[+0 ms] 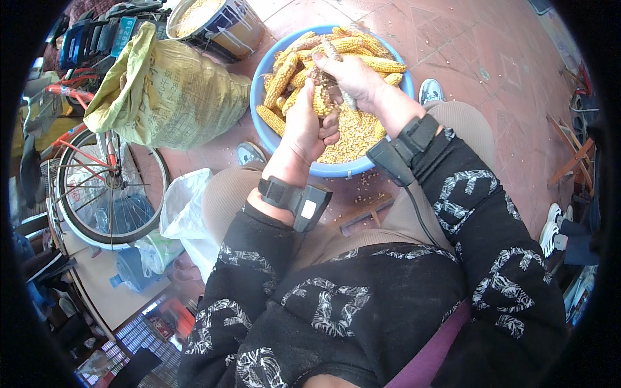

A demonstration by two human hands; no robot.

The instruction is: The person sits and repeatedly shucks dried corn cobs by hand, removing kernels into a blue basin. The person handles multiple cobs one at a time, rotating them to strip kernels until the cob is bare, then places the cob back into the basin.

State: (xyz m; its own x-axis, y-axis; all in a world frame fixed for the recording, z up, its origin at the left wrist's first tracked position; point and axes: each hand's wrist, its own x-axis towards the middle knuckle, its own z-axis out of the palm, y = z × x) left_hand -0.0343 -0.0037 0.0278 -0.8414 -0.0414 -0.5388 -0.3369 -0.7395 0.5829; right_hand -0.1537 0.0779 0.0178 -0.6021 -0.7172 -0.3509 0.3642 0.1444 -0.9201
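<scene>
Over a blue basin [260, 131], my two hands meet. My left hand [303, 124] is closed round a partly stripped corn cob [320, 102], its thumb lying along the yellow kernels. My right hand [357, 79] grips a pale, bare corncob [330, 49], whose lower end shows below the fingers, close against the cob in my left hand. Whole yellow corn cobs [281, 79] are heaped at the far and left sides of the basin. Loose kernels [349, 143] cover its near side. The fingertips of my right hand are partly hidden.
A full yellow-green woven sack [184, 97] leans left of the basin, with a bucket of kernels [217, 29] behind it. Farther left stands a bicycle wheel [111, 184], near white plastic bags [184, 207]. Another person's shoe [551, 226] shows at the right. Kernels are scattered on the tiled floor.
</scene>
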